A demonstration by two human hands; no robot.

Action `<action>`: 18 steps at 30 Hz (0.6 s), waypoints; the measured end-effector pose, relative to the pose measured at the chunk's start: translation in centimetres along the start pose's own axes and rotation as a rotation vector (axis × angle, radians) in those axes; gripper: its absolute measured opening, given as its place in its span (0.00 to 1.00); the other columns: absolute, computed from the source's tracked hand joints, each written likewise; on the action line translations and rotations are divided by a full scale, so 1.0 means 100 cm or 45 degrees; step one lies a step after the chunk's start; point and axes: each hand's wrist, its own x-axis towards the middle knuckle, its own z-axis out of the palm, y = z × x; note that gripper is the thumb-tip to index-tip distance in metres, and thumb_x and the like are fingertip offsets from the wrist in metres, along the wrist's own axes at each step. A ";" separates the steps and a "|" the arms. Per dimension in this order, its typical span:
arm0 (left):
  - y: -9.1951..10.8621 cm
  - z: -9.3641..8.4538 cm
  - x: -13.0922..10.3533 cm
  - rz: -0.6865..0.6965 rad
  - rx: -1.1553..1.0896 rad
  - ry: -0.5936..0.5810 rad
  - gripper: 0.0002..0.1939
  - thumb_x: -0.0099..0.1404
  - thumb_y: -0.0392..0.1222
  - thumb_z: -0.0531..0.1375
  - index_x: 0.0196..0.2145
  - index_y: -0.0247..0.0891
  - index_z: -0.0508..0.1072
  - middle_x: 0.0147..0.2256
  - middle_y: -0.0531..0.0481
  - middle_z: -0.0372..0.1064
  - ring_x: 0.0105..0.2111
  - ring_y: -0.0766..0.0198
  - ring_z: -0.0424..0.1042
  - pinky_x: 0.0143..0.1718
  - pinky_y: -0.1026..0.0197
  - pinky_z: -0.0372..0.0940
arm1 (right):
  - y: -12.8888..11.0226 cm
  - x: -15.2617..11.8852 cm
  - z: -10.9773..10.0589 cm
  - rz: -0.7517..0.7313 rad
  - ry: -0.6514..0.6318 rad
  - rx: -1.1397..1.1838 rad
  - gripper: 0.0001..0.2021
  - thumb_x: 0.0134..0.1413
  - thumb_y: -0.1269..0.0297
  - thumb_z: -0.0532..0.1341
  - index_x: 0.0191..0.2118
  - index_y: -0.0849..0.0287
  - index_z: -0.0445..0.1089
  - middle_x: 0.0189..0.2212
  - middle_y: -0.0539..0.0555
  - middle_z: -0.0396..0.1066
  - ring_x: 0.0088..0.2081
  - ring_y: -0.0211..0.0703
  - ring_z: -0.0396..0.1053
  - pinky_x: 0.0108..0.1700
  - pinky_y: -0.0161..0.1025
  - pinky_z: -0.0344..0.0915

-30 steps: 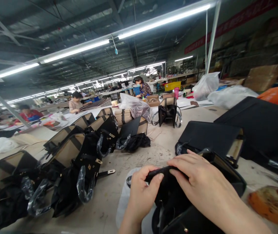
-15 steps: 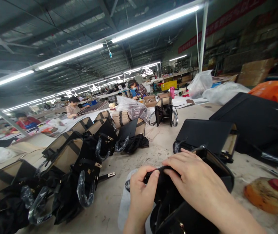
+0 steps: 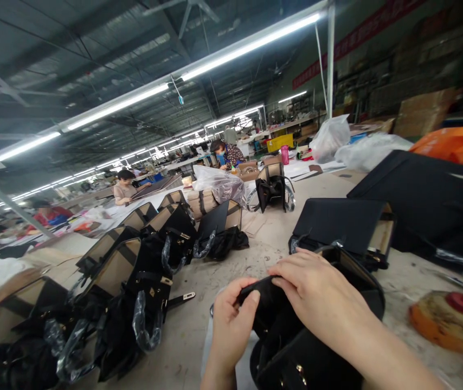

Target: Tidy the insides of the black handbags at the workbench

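A black bag with small gold-coloured fittings lies at the bottom centre, its opening toward me. My left hand pinches the near left part of its black edge between thumb and fingers. Just right of it, my right hand grips the same edge, fingers over the top and thumb beneath. The fingertips of both hands are a short way apart along the edge. Part of the bag is hidden behind my right hand and forearm. Some white sheet shows under the bag.
Several black bags with plastic-wrapped handles crowd the left. Another bag stands farther back. Black bags lie at the right, near an orange pot with a red top. A person's arm reaches in at the far left. Other people sit farther off.
Another person's arm has come into view at the far left. The view has shifted slightly. Both hands keep their hold, and the bag's edge between them is a little more exposed.
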 end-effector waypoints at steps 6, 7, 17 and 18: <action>0.006 0.000 -0.003 -0.010 -0.167 0.008 0.09 0.57 0.38 0.58 0.34 0.36 0.77 0.32 0.49 0.75 0.33 0.63 0.72 0.35 0.66 0.67 | 0.001 -0.001 0.000 -0.027 -0.001 0.041 0.09 0.53 0.75 0.61 0.35 0.53 0.74 0.33 0.45 0.74 0.38 0.39 0.69 0.59 0.47 0.55; 0.006 0.000 -0.003 -0.007 -0.171 0.011 0.09 0.58 0.39 0.58 0.34 0.36 0.77 0.31 0.49 0.75 0.32 0.63 0.72 0.34 0.66 0.66 | 0.002 -0.001 0.000 -0.034 0.003 0.052 0.09 0.53 0.75 0.61 0.35 0.52 0.74 0.33 0.45 0.74 0.38 0.38 0.69 0.59 0.47 0.55; 0.013 0.008 -0.007 0.003 -0.042 -0.010 0.08 0.60 0.38 0.57 0.25 0.35 0.72 0.25 0.51 0.69 0.28 0.66 0.65 0.31 0.66 0.61 | 0.003 -0.009 -0.007 -0.117 -0.002 0.025 0.09 0.54 0.72 0.60 0.37 0.50 0.74 0.33 0.45 0.75 0.37 0.39 0.72 0.59 0.49 0.59; 0.014 0.007 -0.007 0.003 -0.040 -0.006 0.08 0.60 0.38 0.57 0.25 0.35 0.72 0.25 0.51 0.69 0.28 0.66 0.65 0.31 0.66 0.61 | 0.003 -0.009 -0.008 -0.124 -0.001 0.014 0.09 0.55 0.72 0.60 0.37 0.50 0.74 0.34 0.46 0.75 0.37 0.40 0.72 0.59 0.49 0.59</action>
